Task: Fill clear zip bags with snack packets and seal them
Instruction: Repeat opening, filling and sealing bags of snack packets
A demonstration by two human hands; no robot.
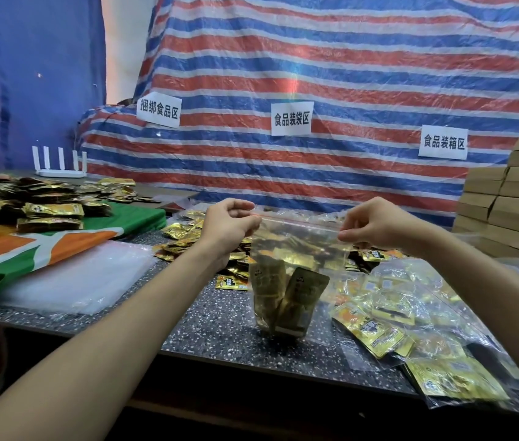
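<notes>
A clear zip bag (296, 249) hangs upright above the speckled table (220, 326), its bottom touching the tabletop. Two gold snack packets (287, 300) stand inside it near the bottom. My left hand (229, 224) pinches the bag's top left corner at the zip strip. My right hand (376, 226) pinches the top right corner. The zip strip is stretched straight between both hands. Loose gold snack packets (185, 237) lie scattered on the table behind the bag.
Filled clear bags of packets (411, 316) lie at the right. A stack of empty clear bags (76, 275) lies at the left beside a green and orange cloth (45, 246). More packets (38, 198) are heaped far left. Cardboard boxes (506, 205) are stacked at right.
</notes>
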